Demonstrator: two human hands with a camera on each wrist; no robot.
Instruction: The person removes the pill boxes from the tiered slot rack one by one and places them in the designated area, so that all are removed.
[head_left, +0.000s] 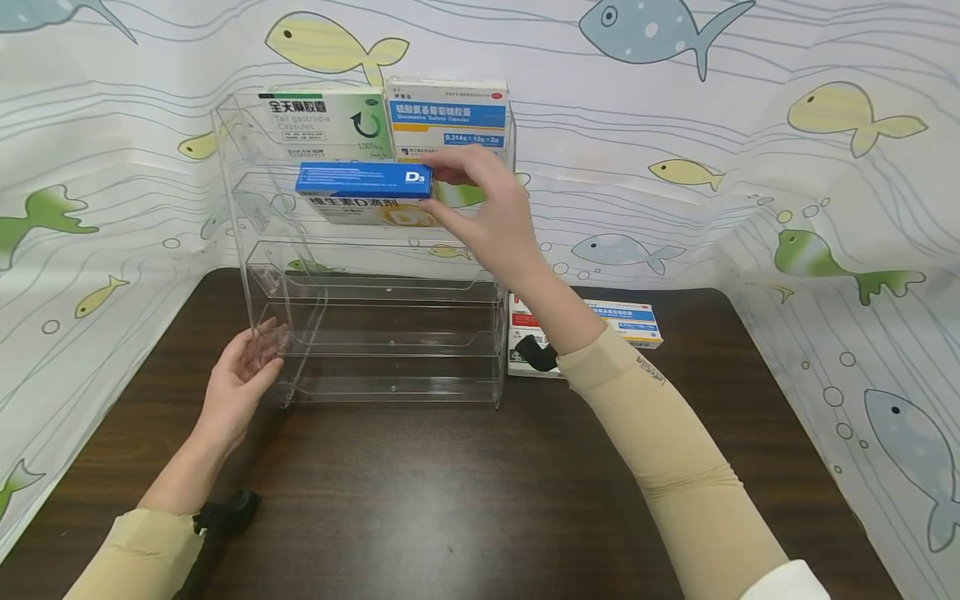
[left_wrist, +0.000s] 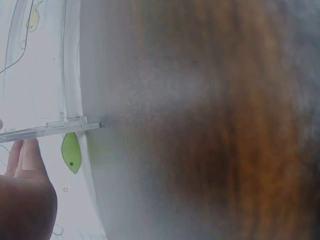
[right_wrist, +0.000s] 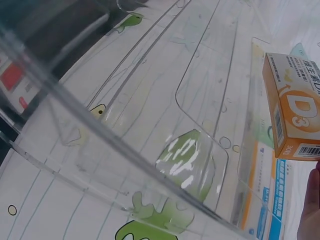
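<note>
Head view: right hand pinches one vitamin D3 drops box by its right end, below two capsule boxes at the clear rack's top edge. Left hand grips the rack's left edge. At least two cartons lie beside its lower-right corner.

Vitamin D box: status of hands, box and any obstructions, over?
Right hand pinching vitamin D box by one end. Left hand gripping clear rack. Box blue side up, below top-row cartons in head view. No obstruction seen.
</note>
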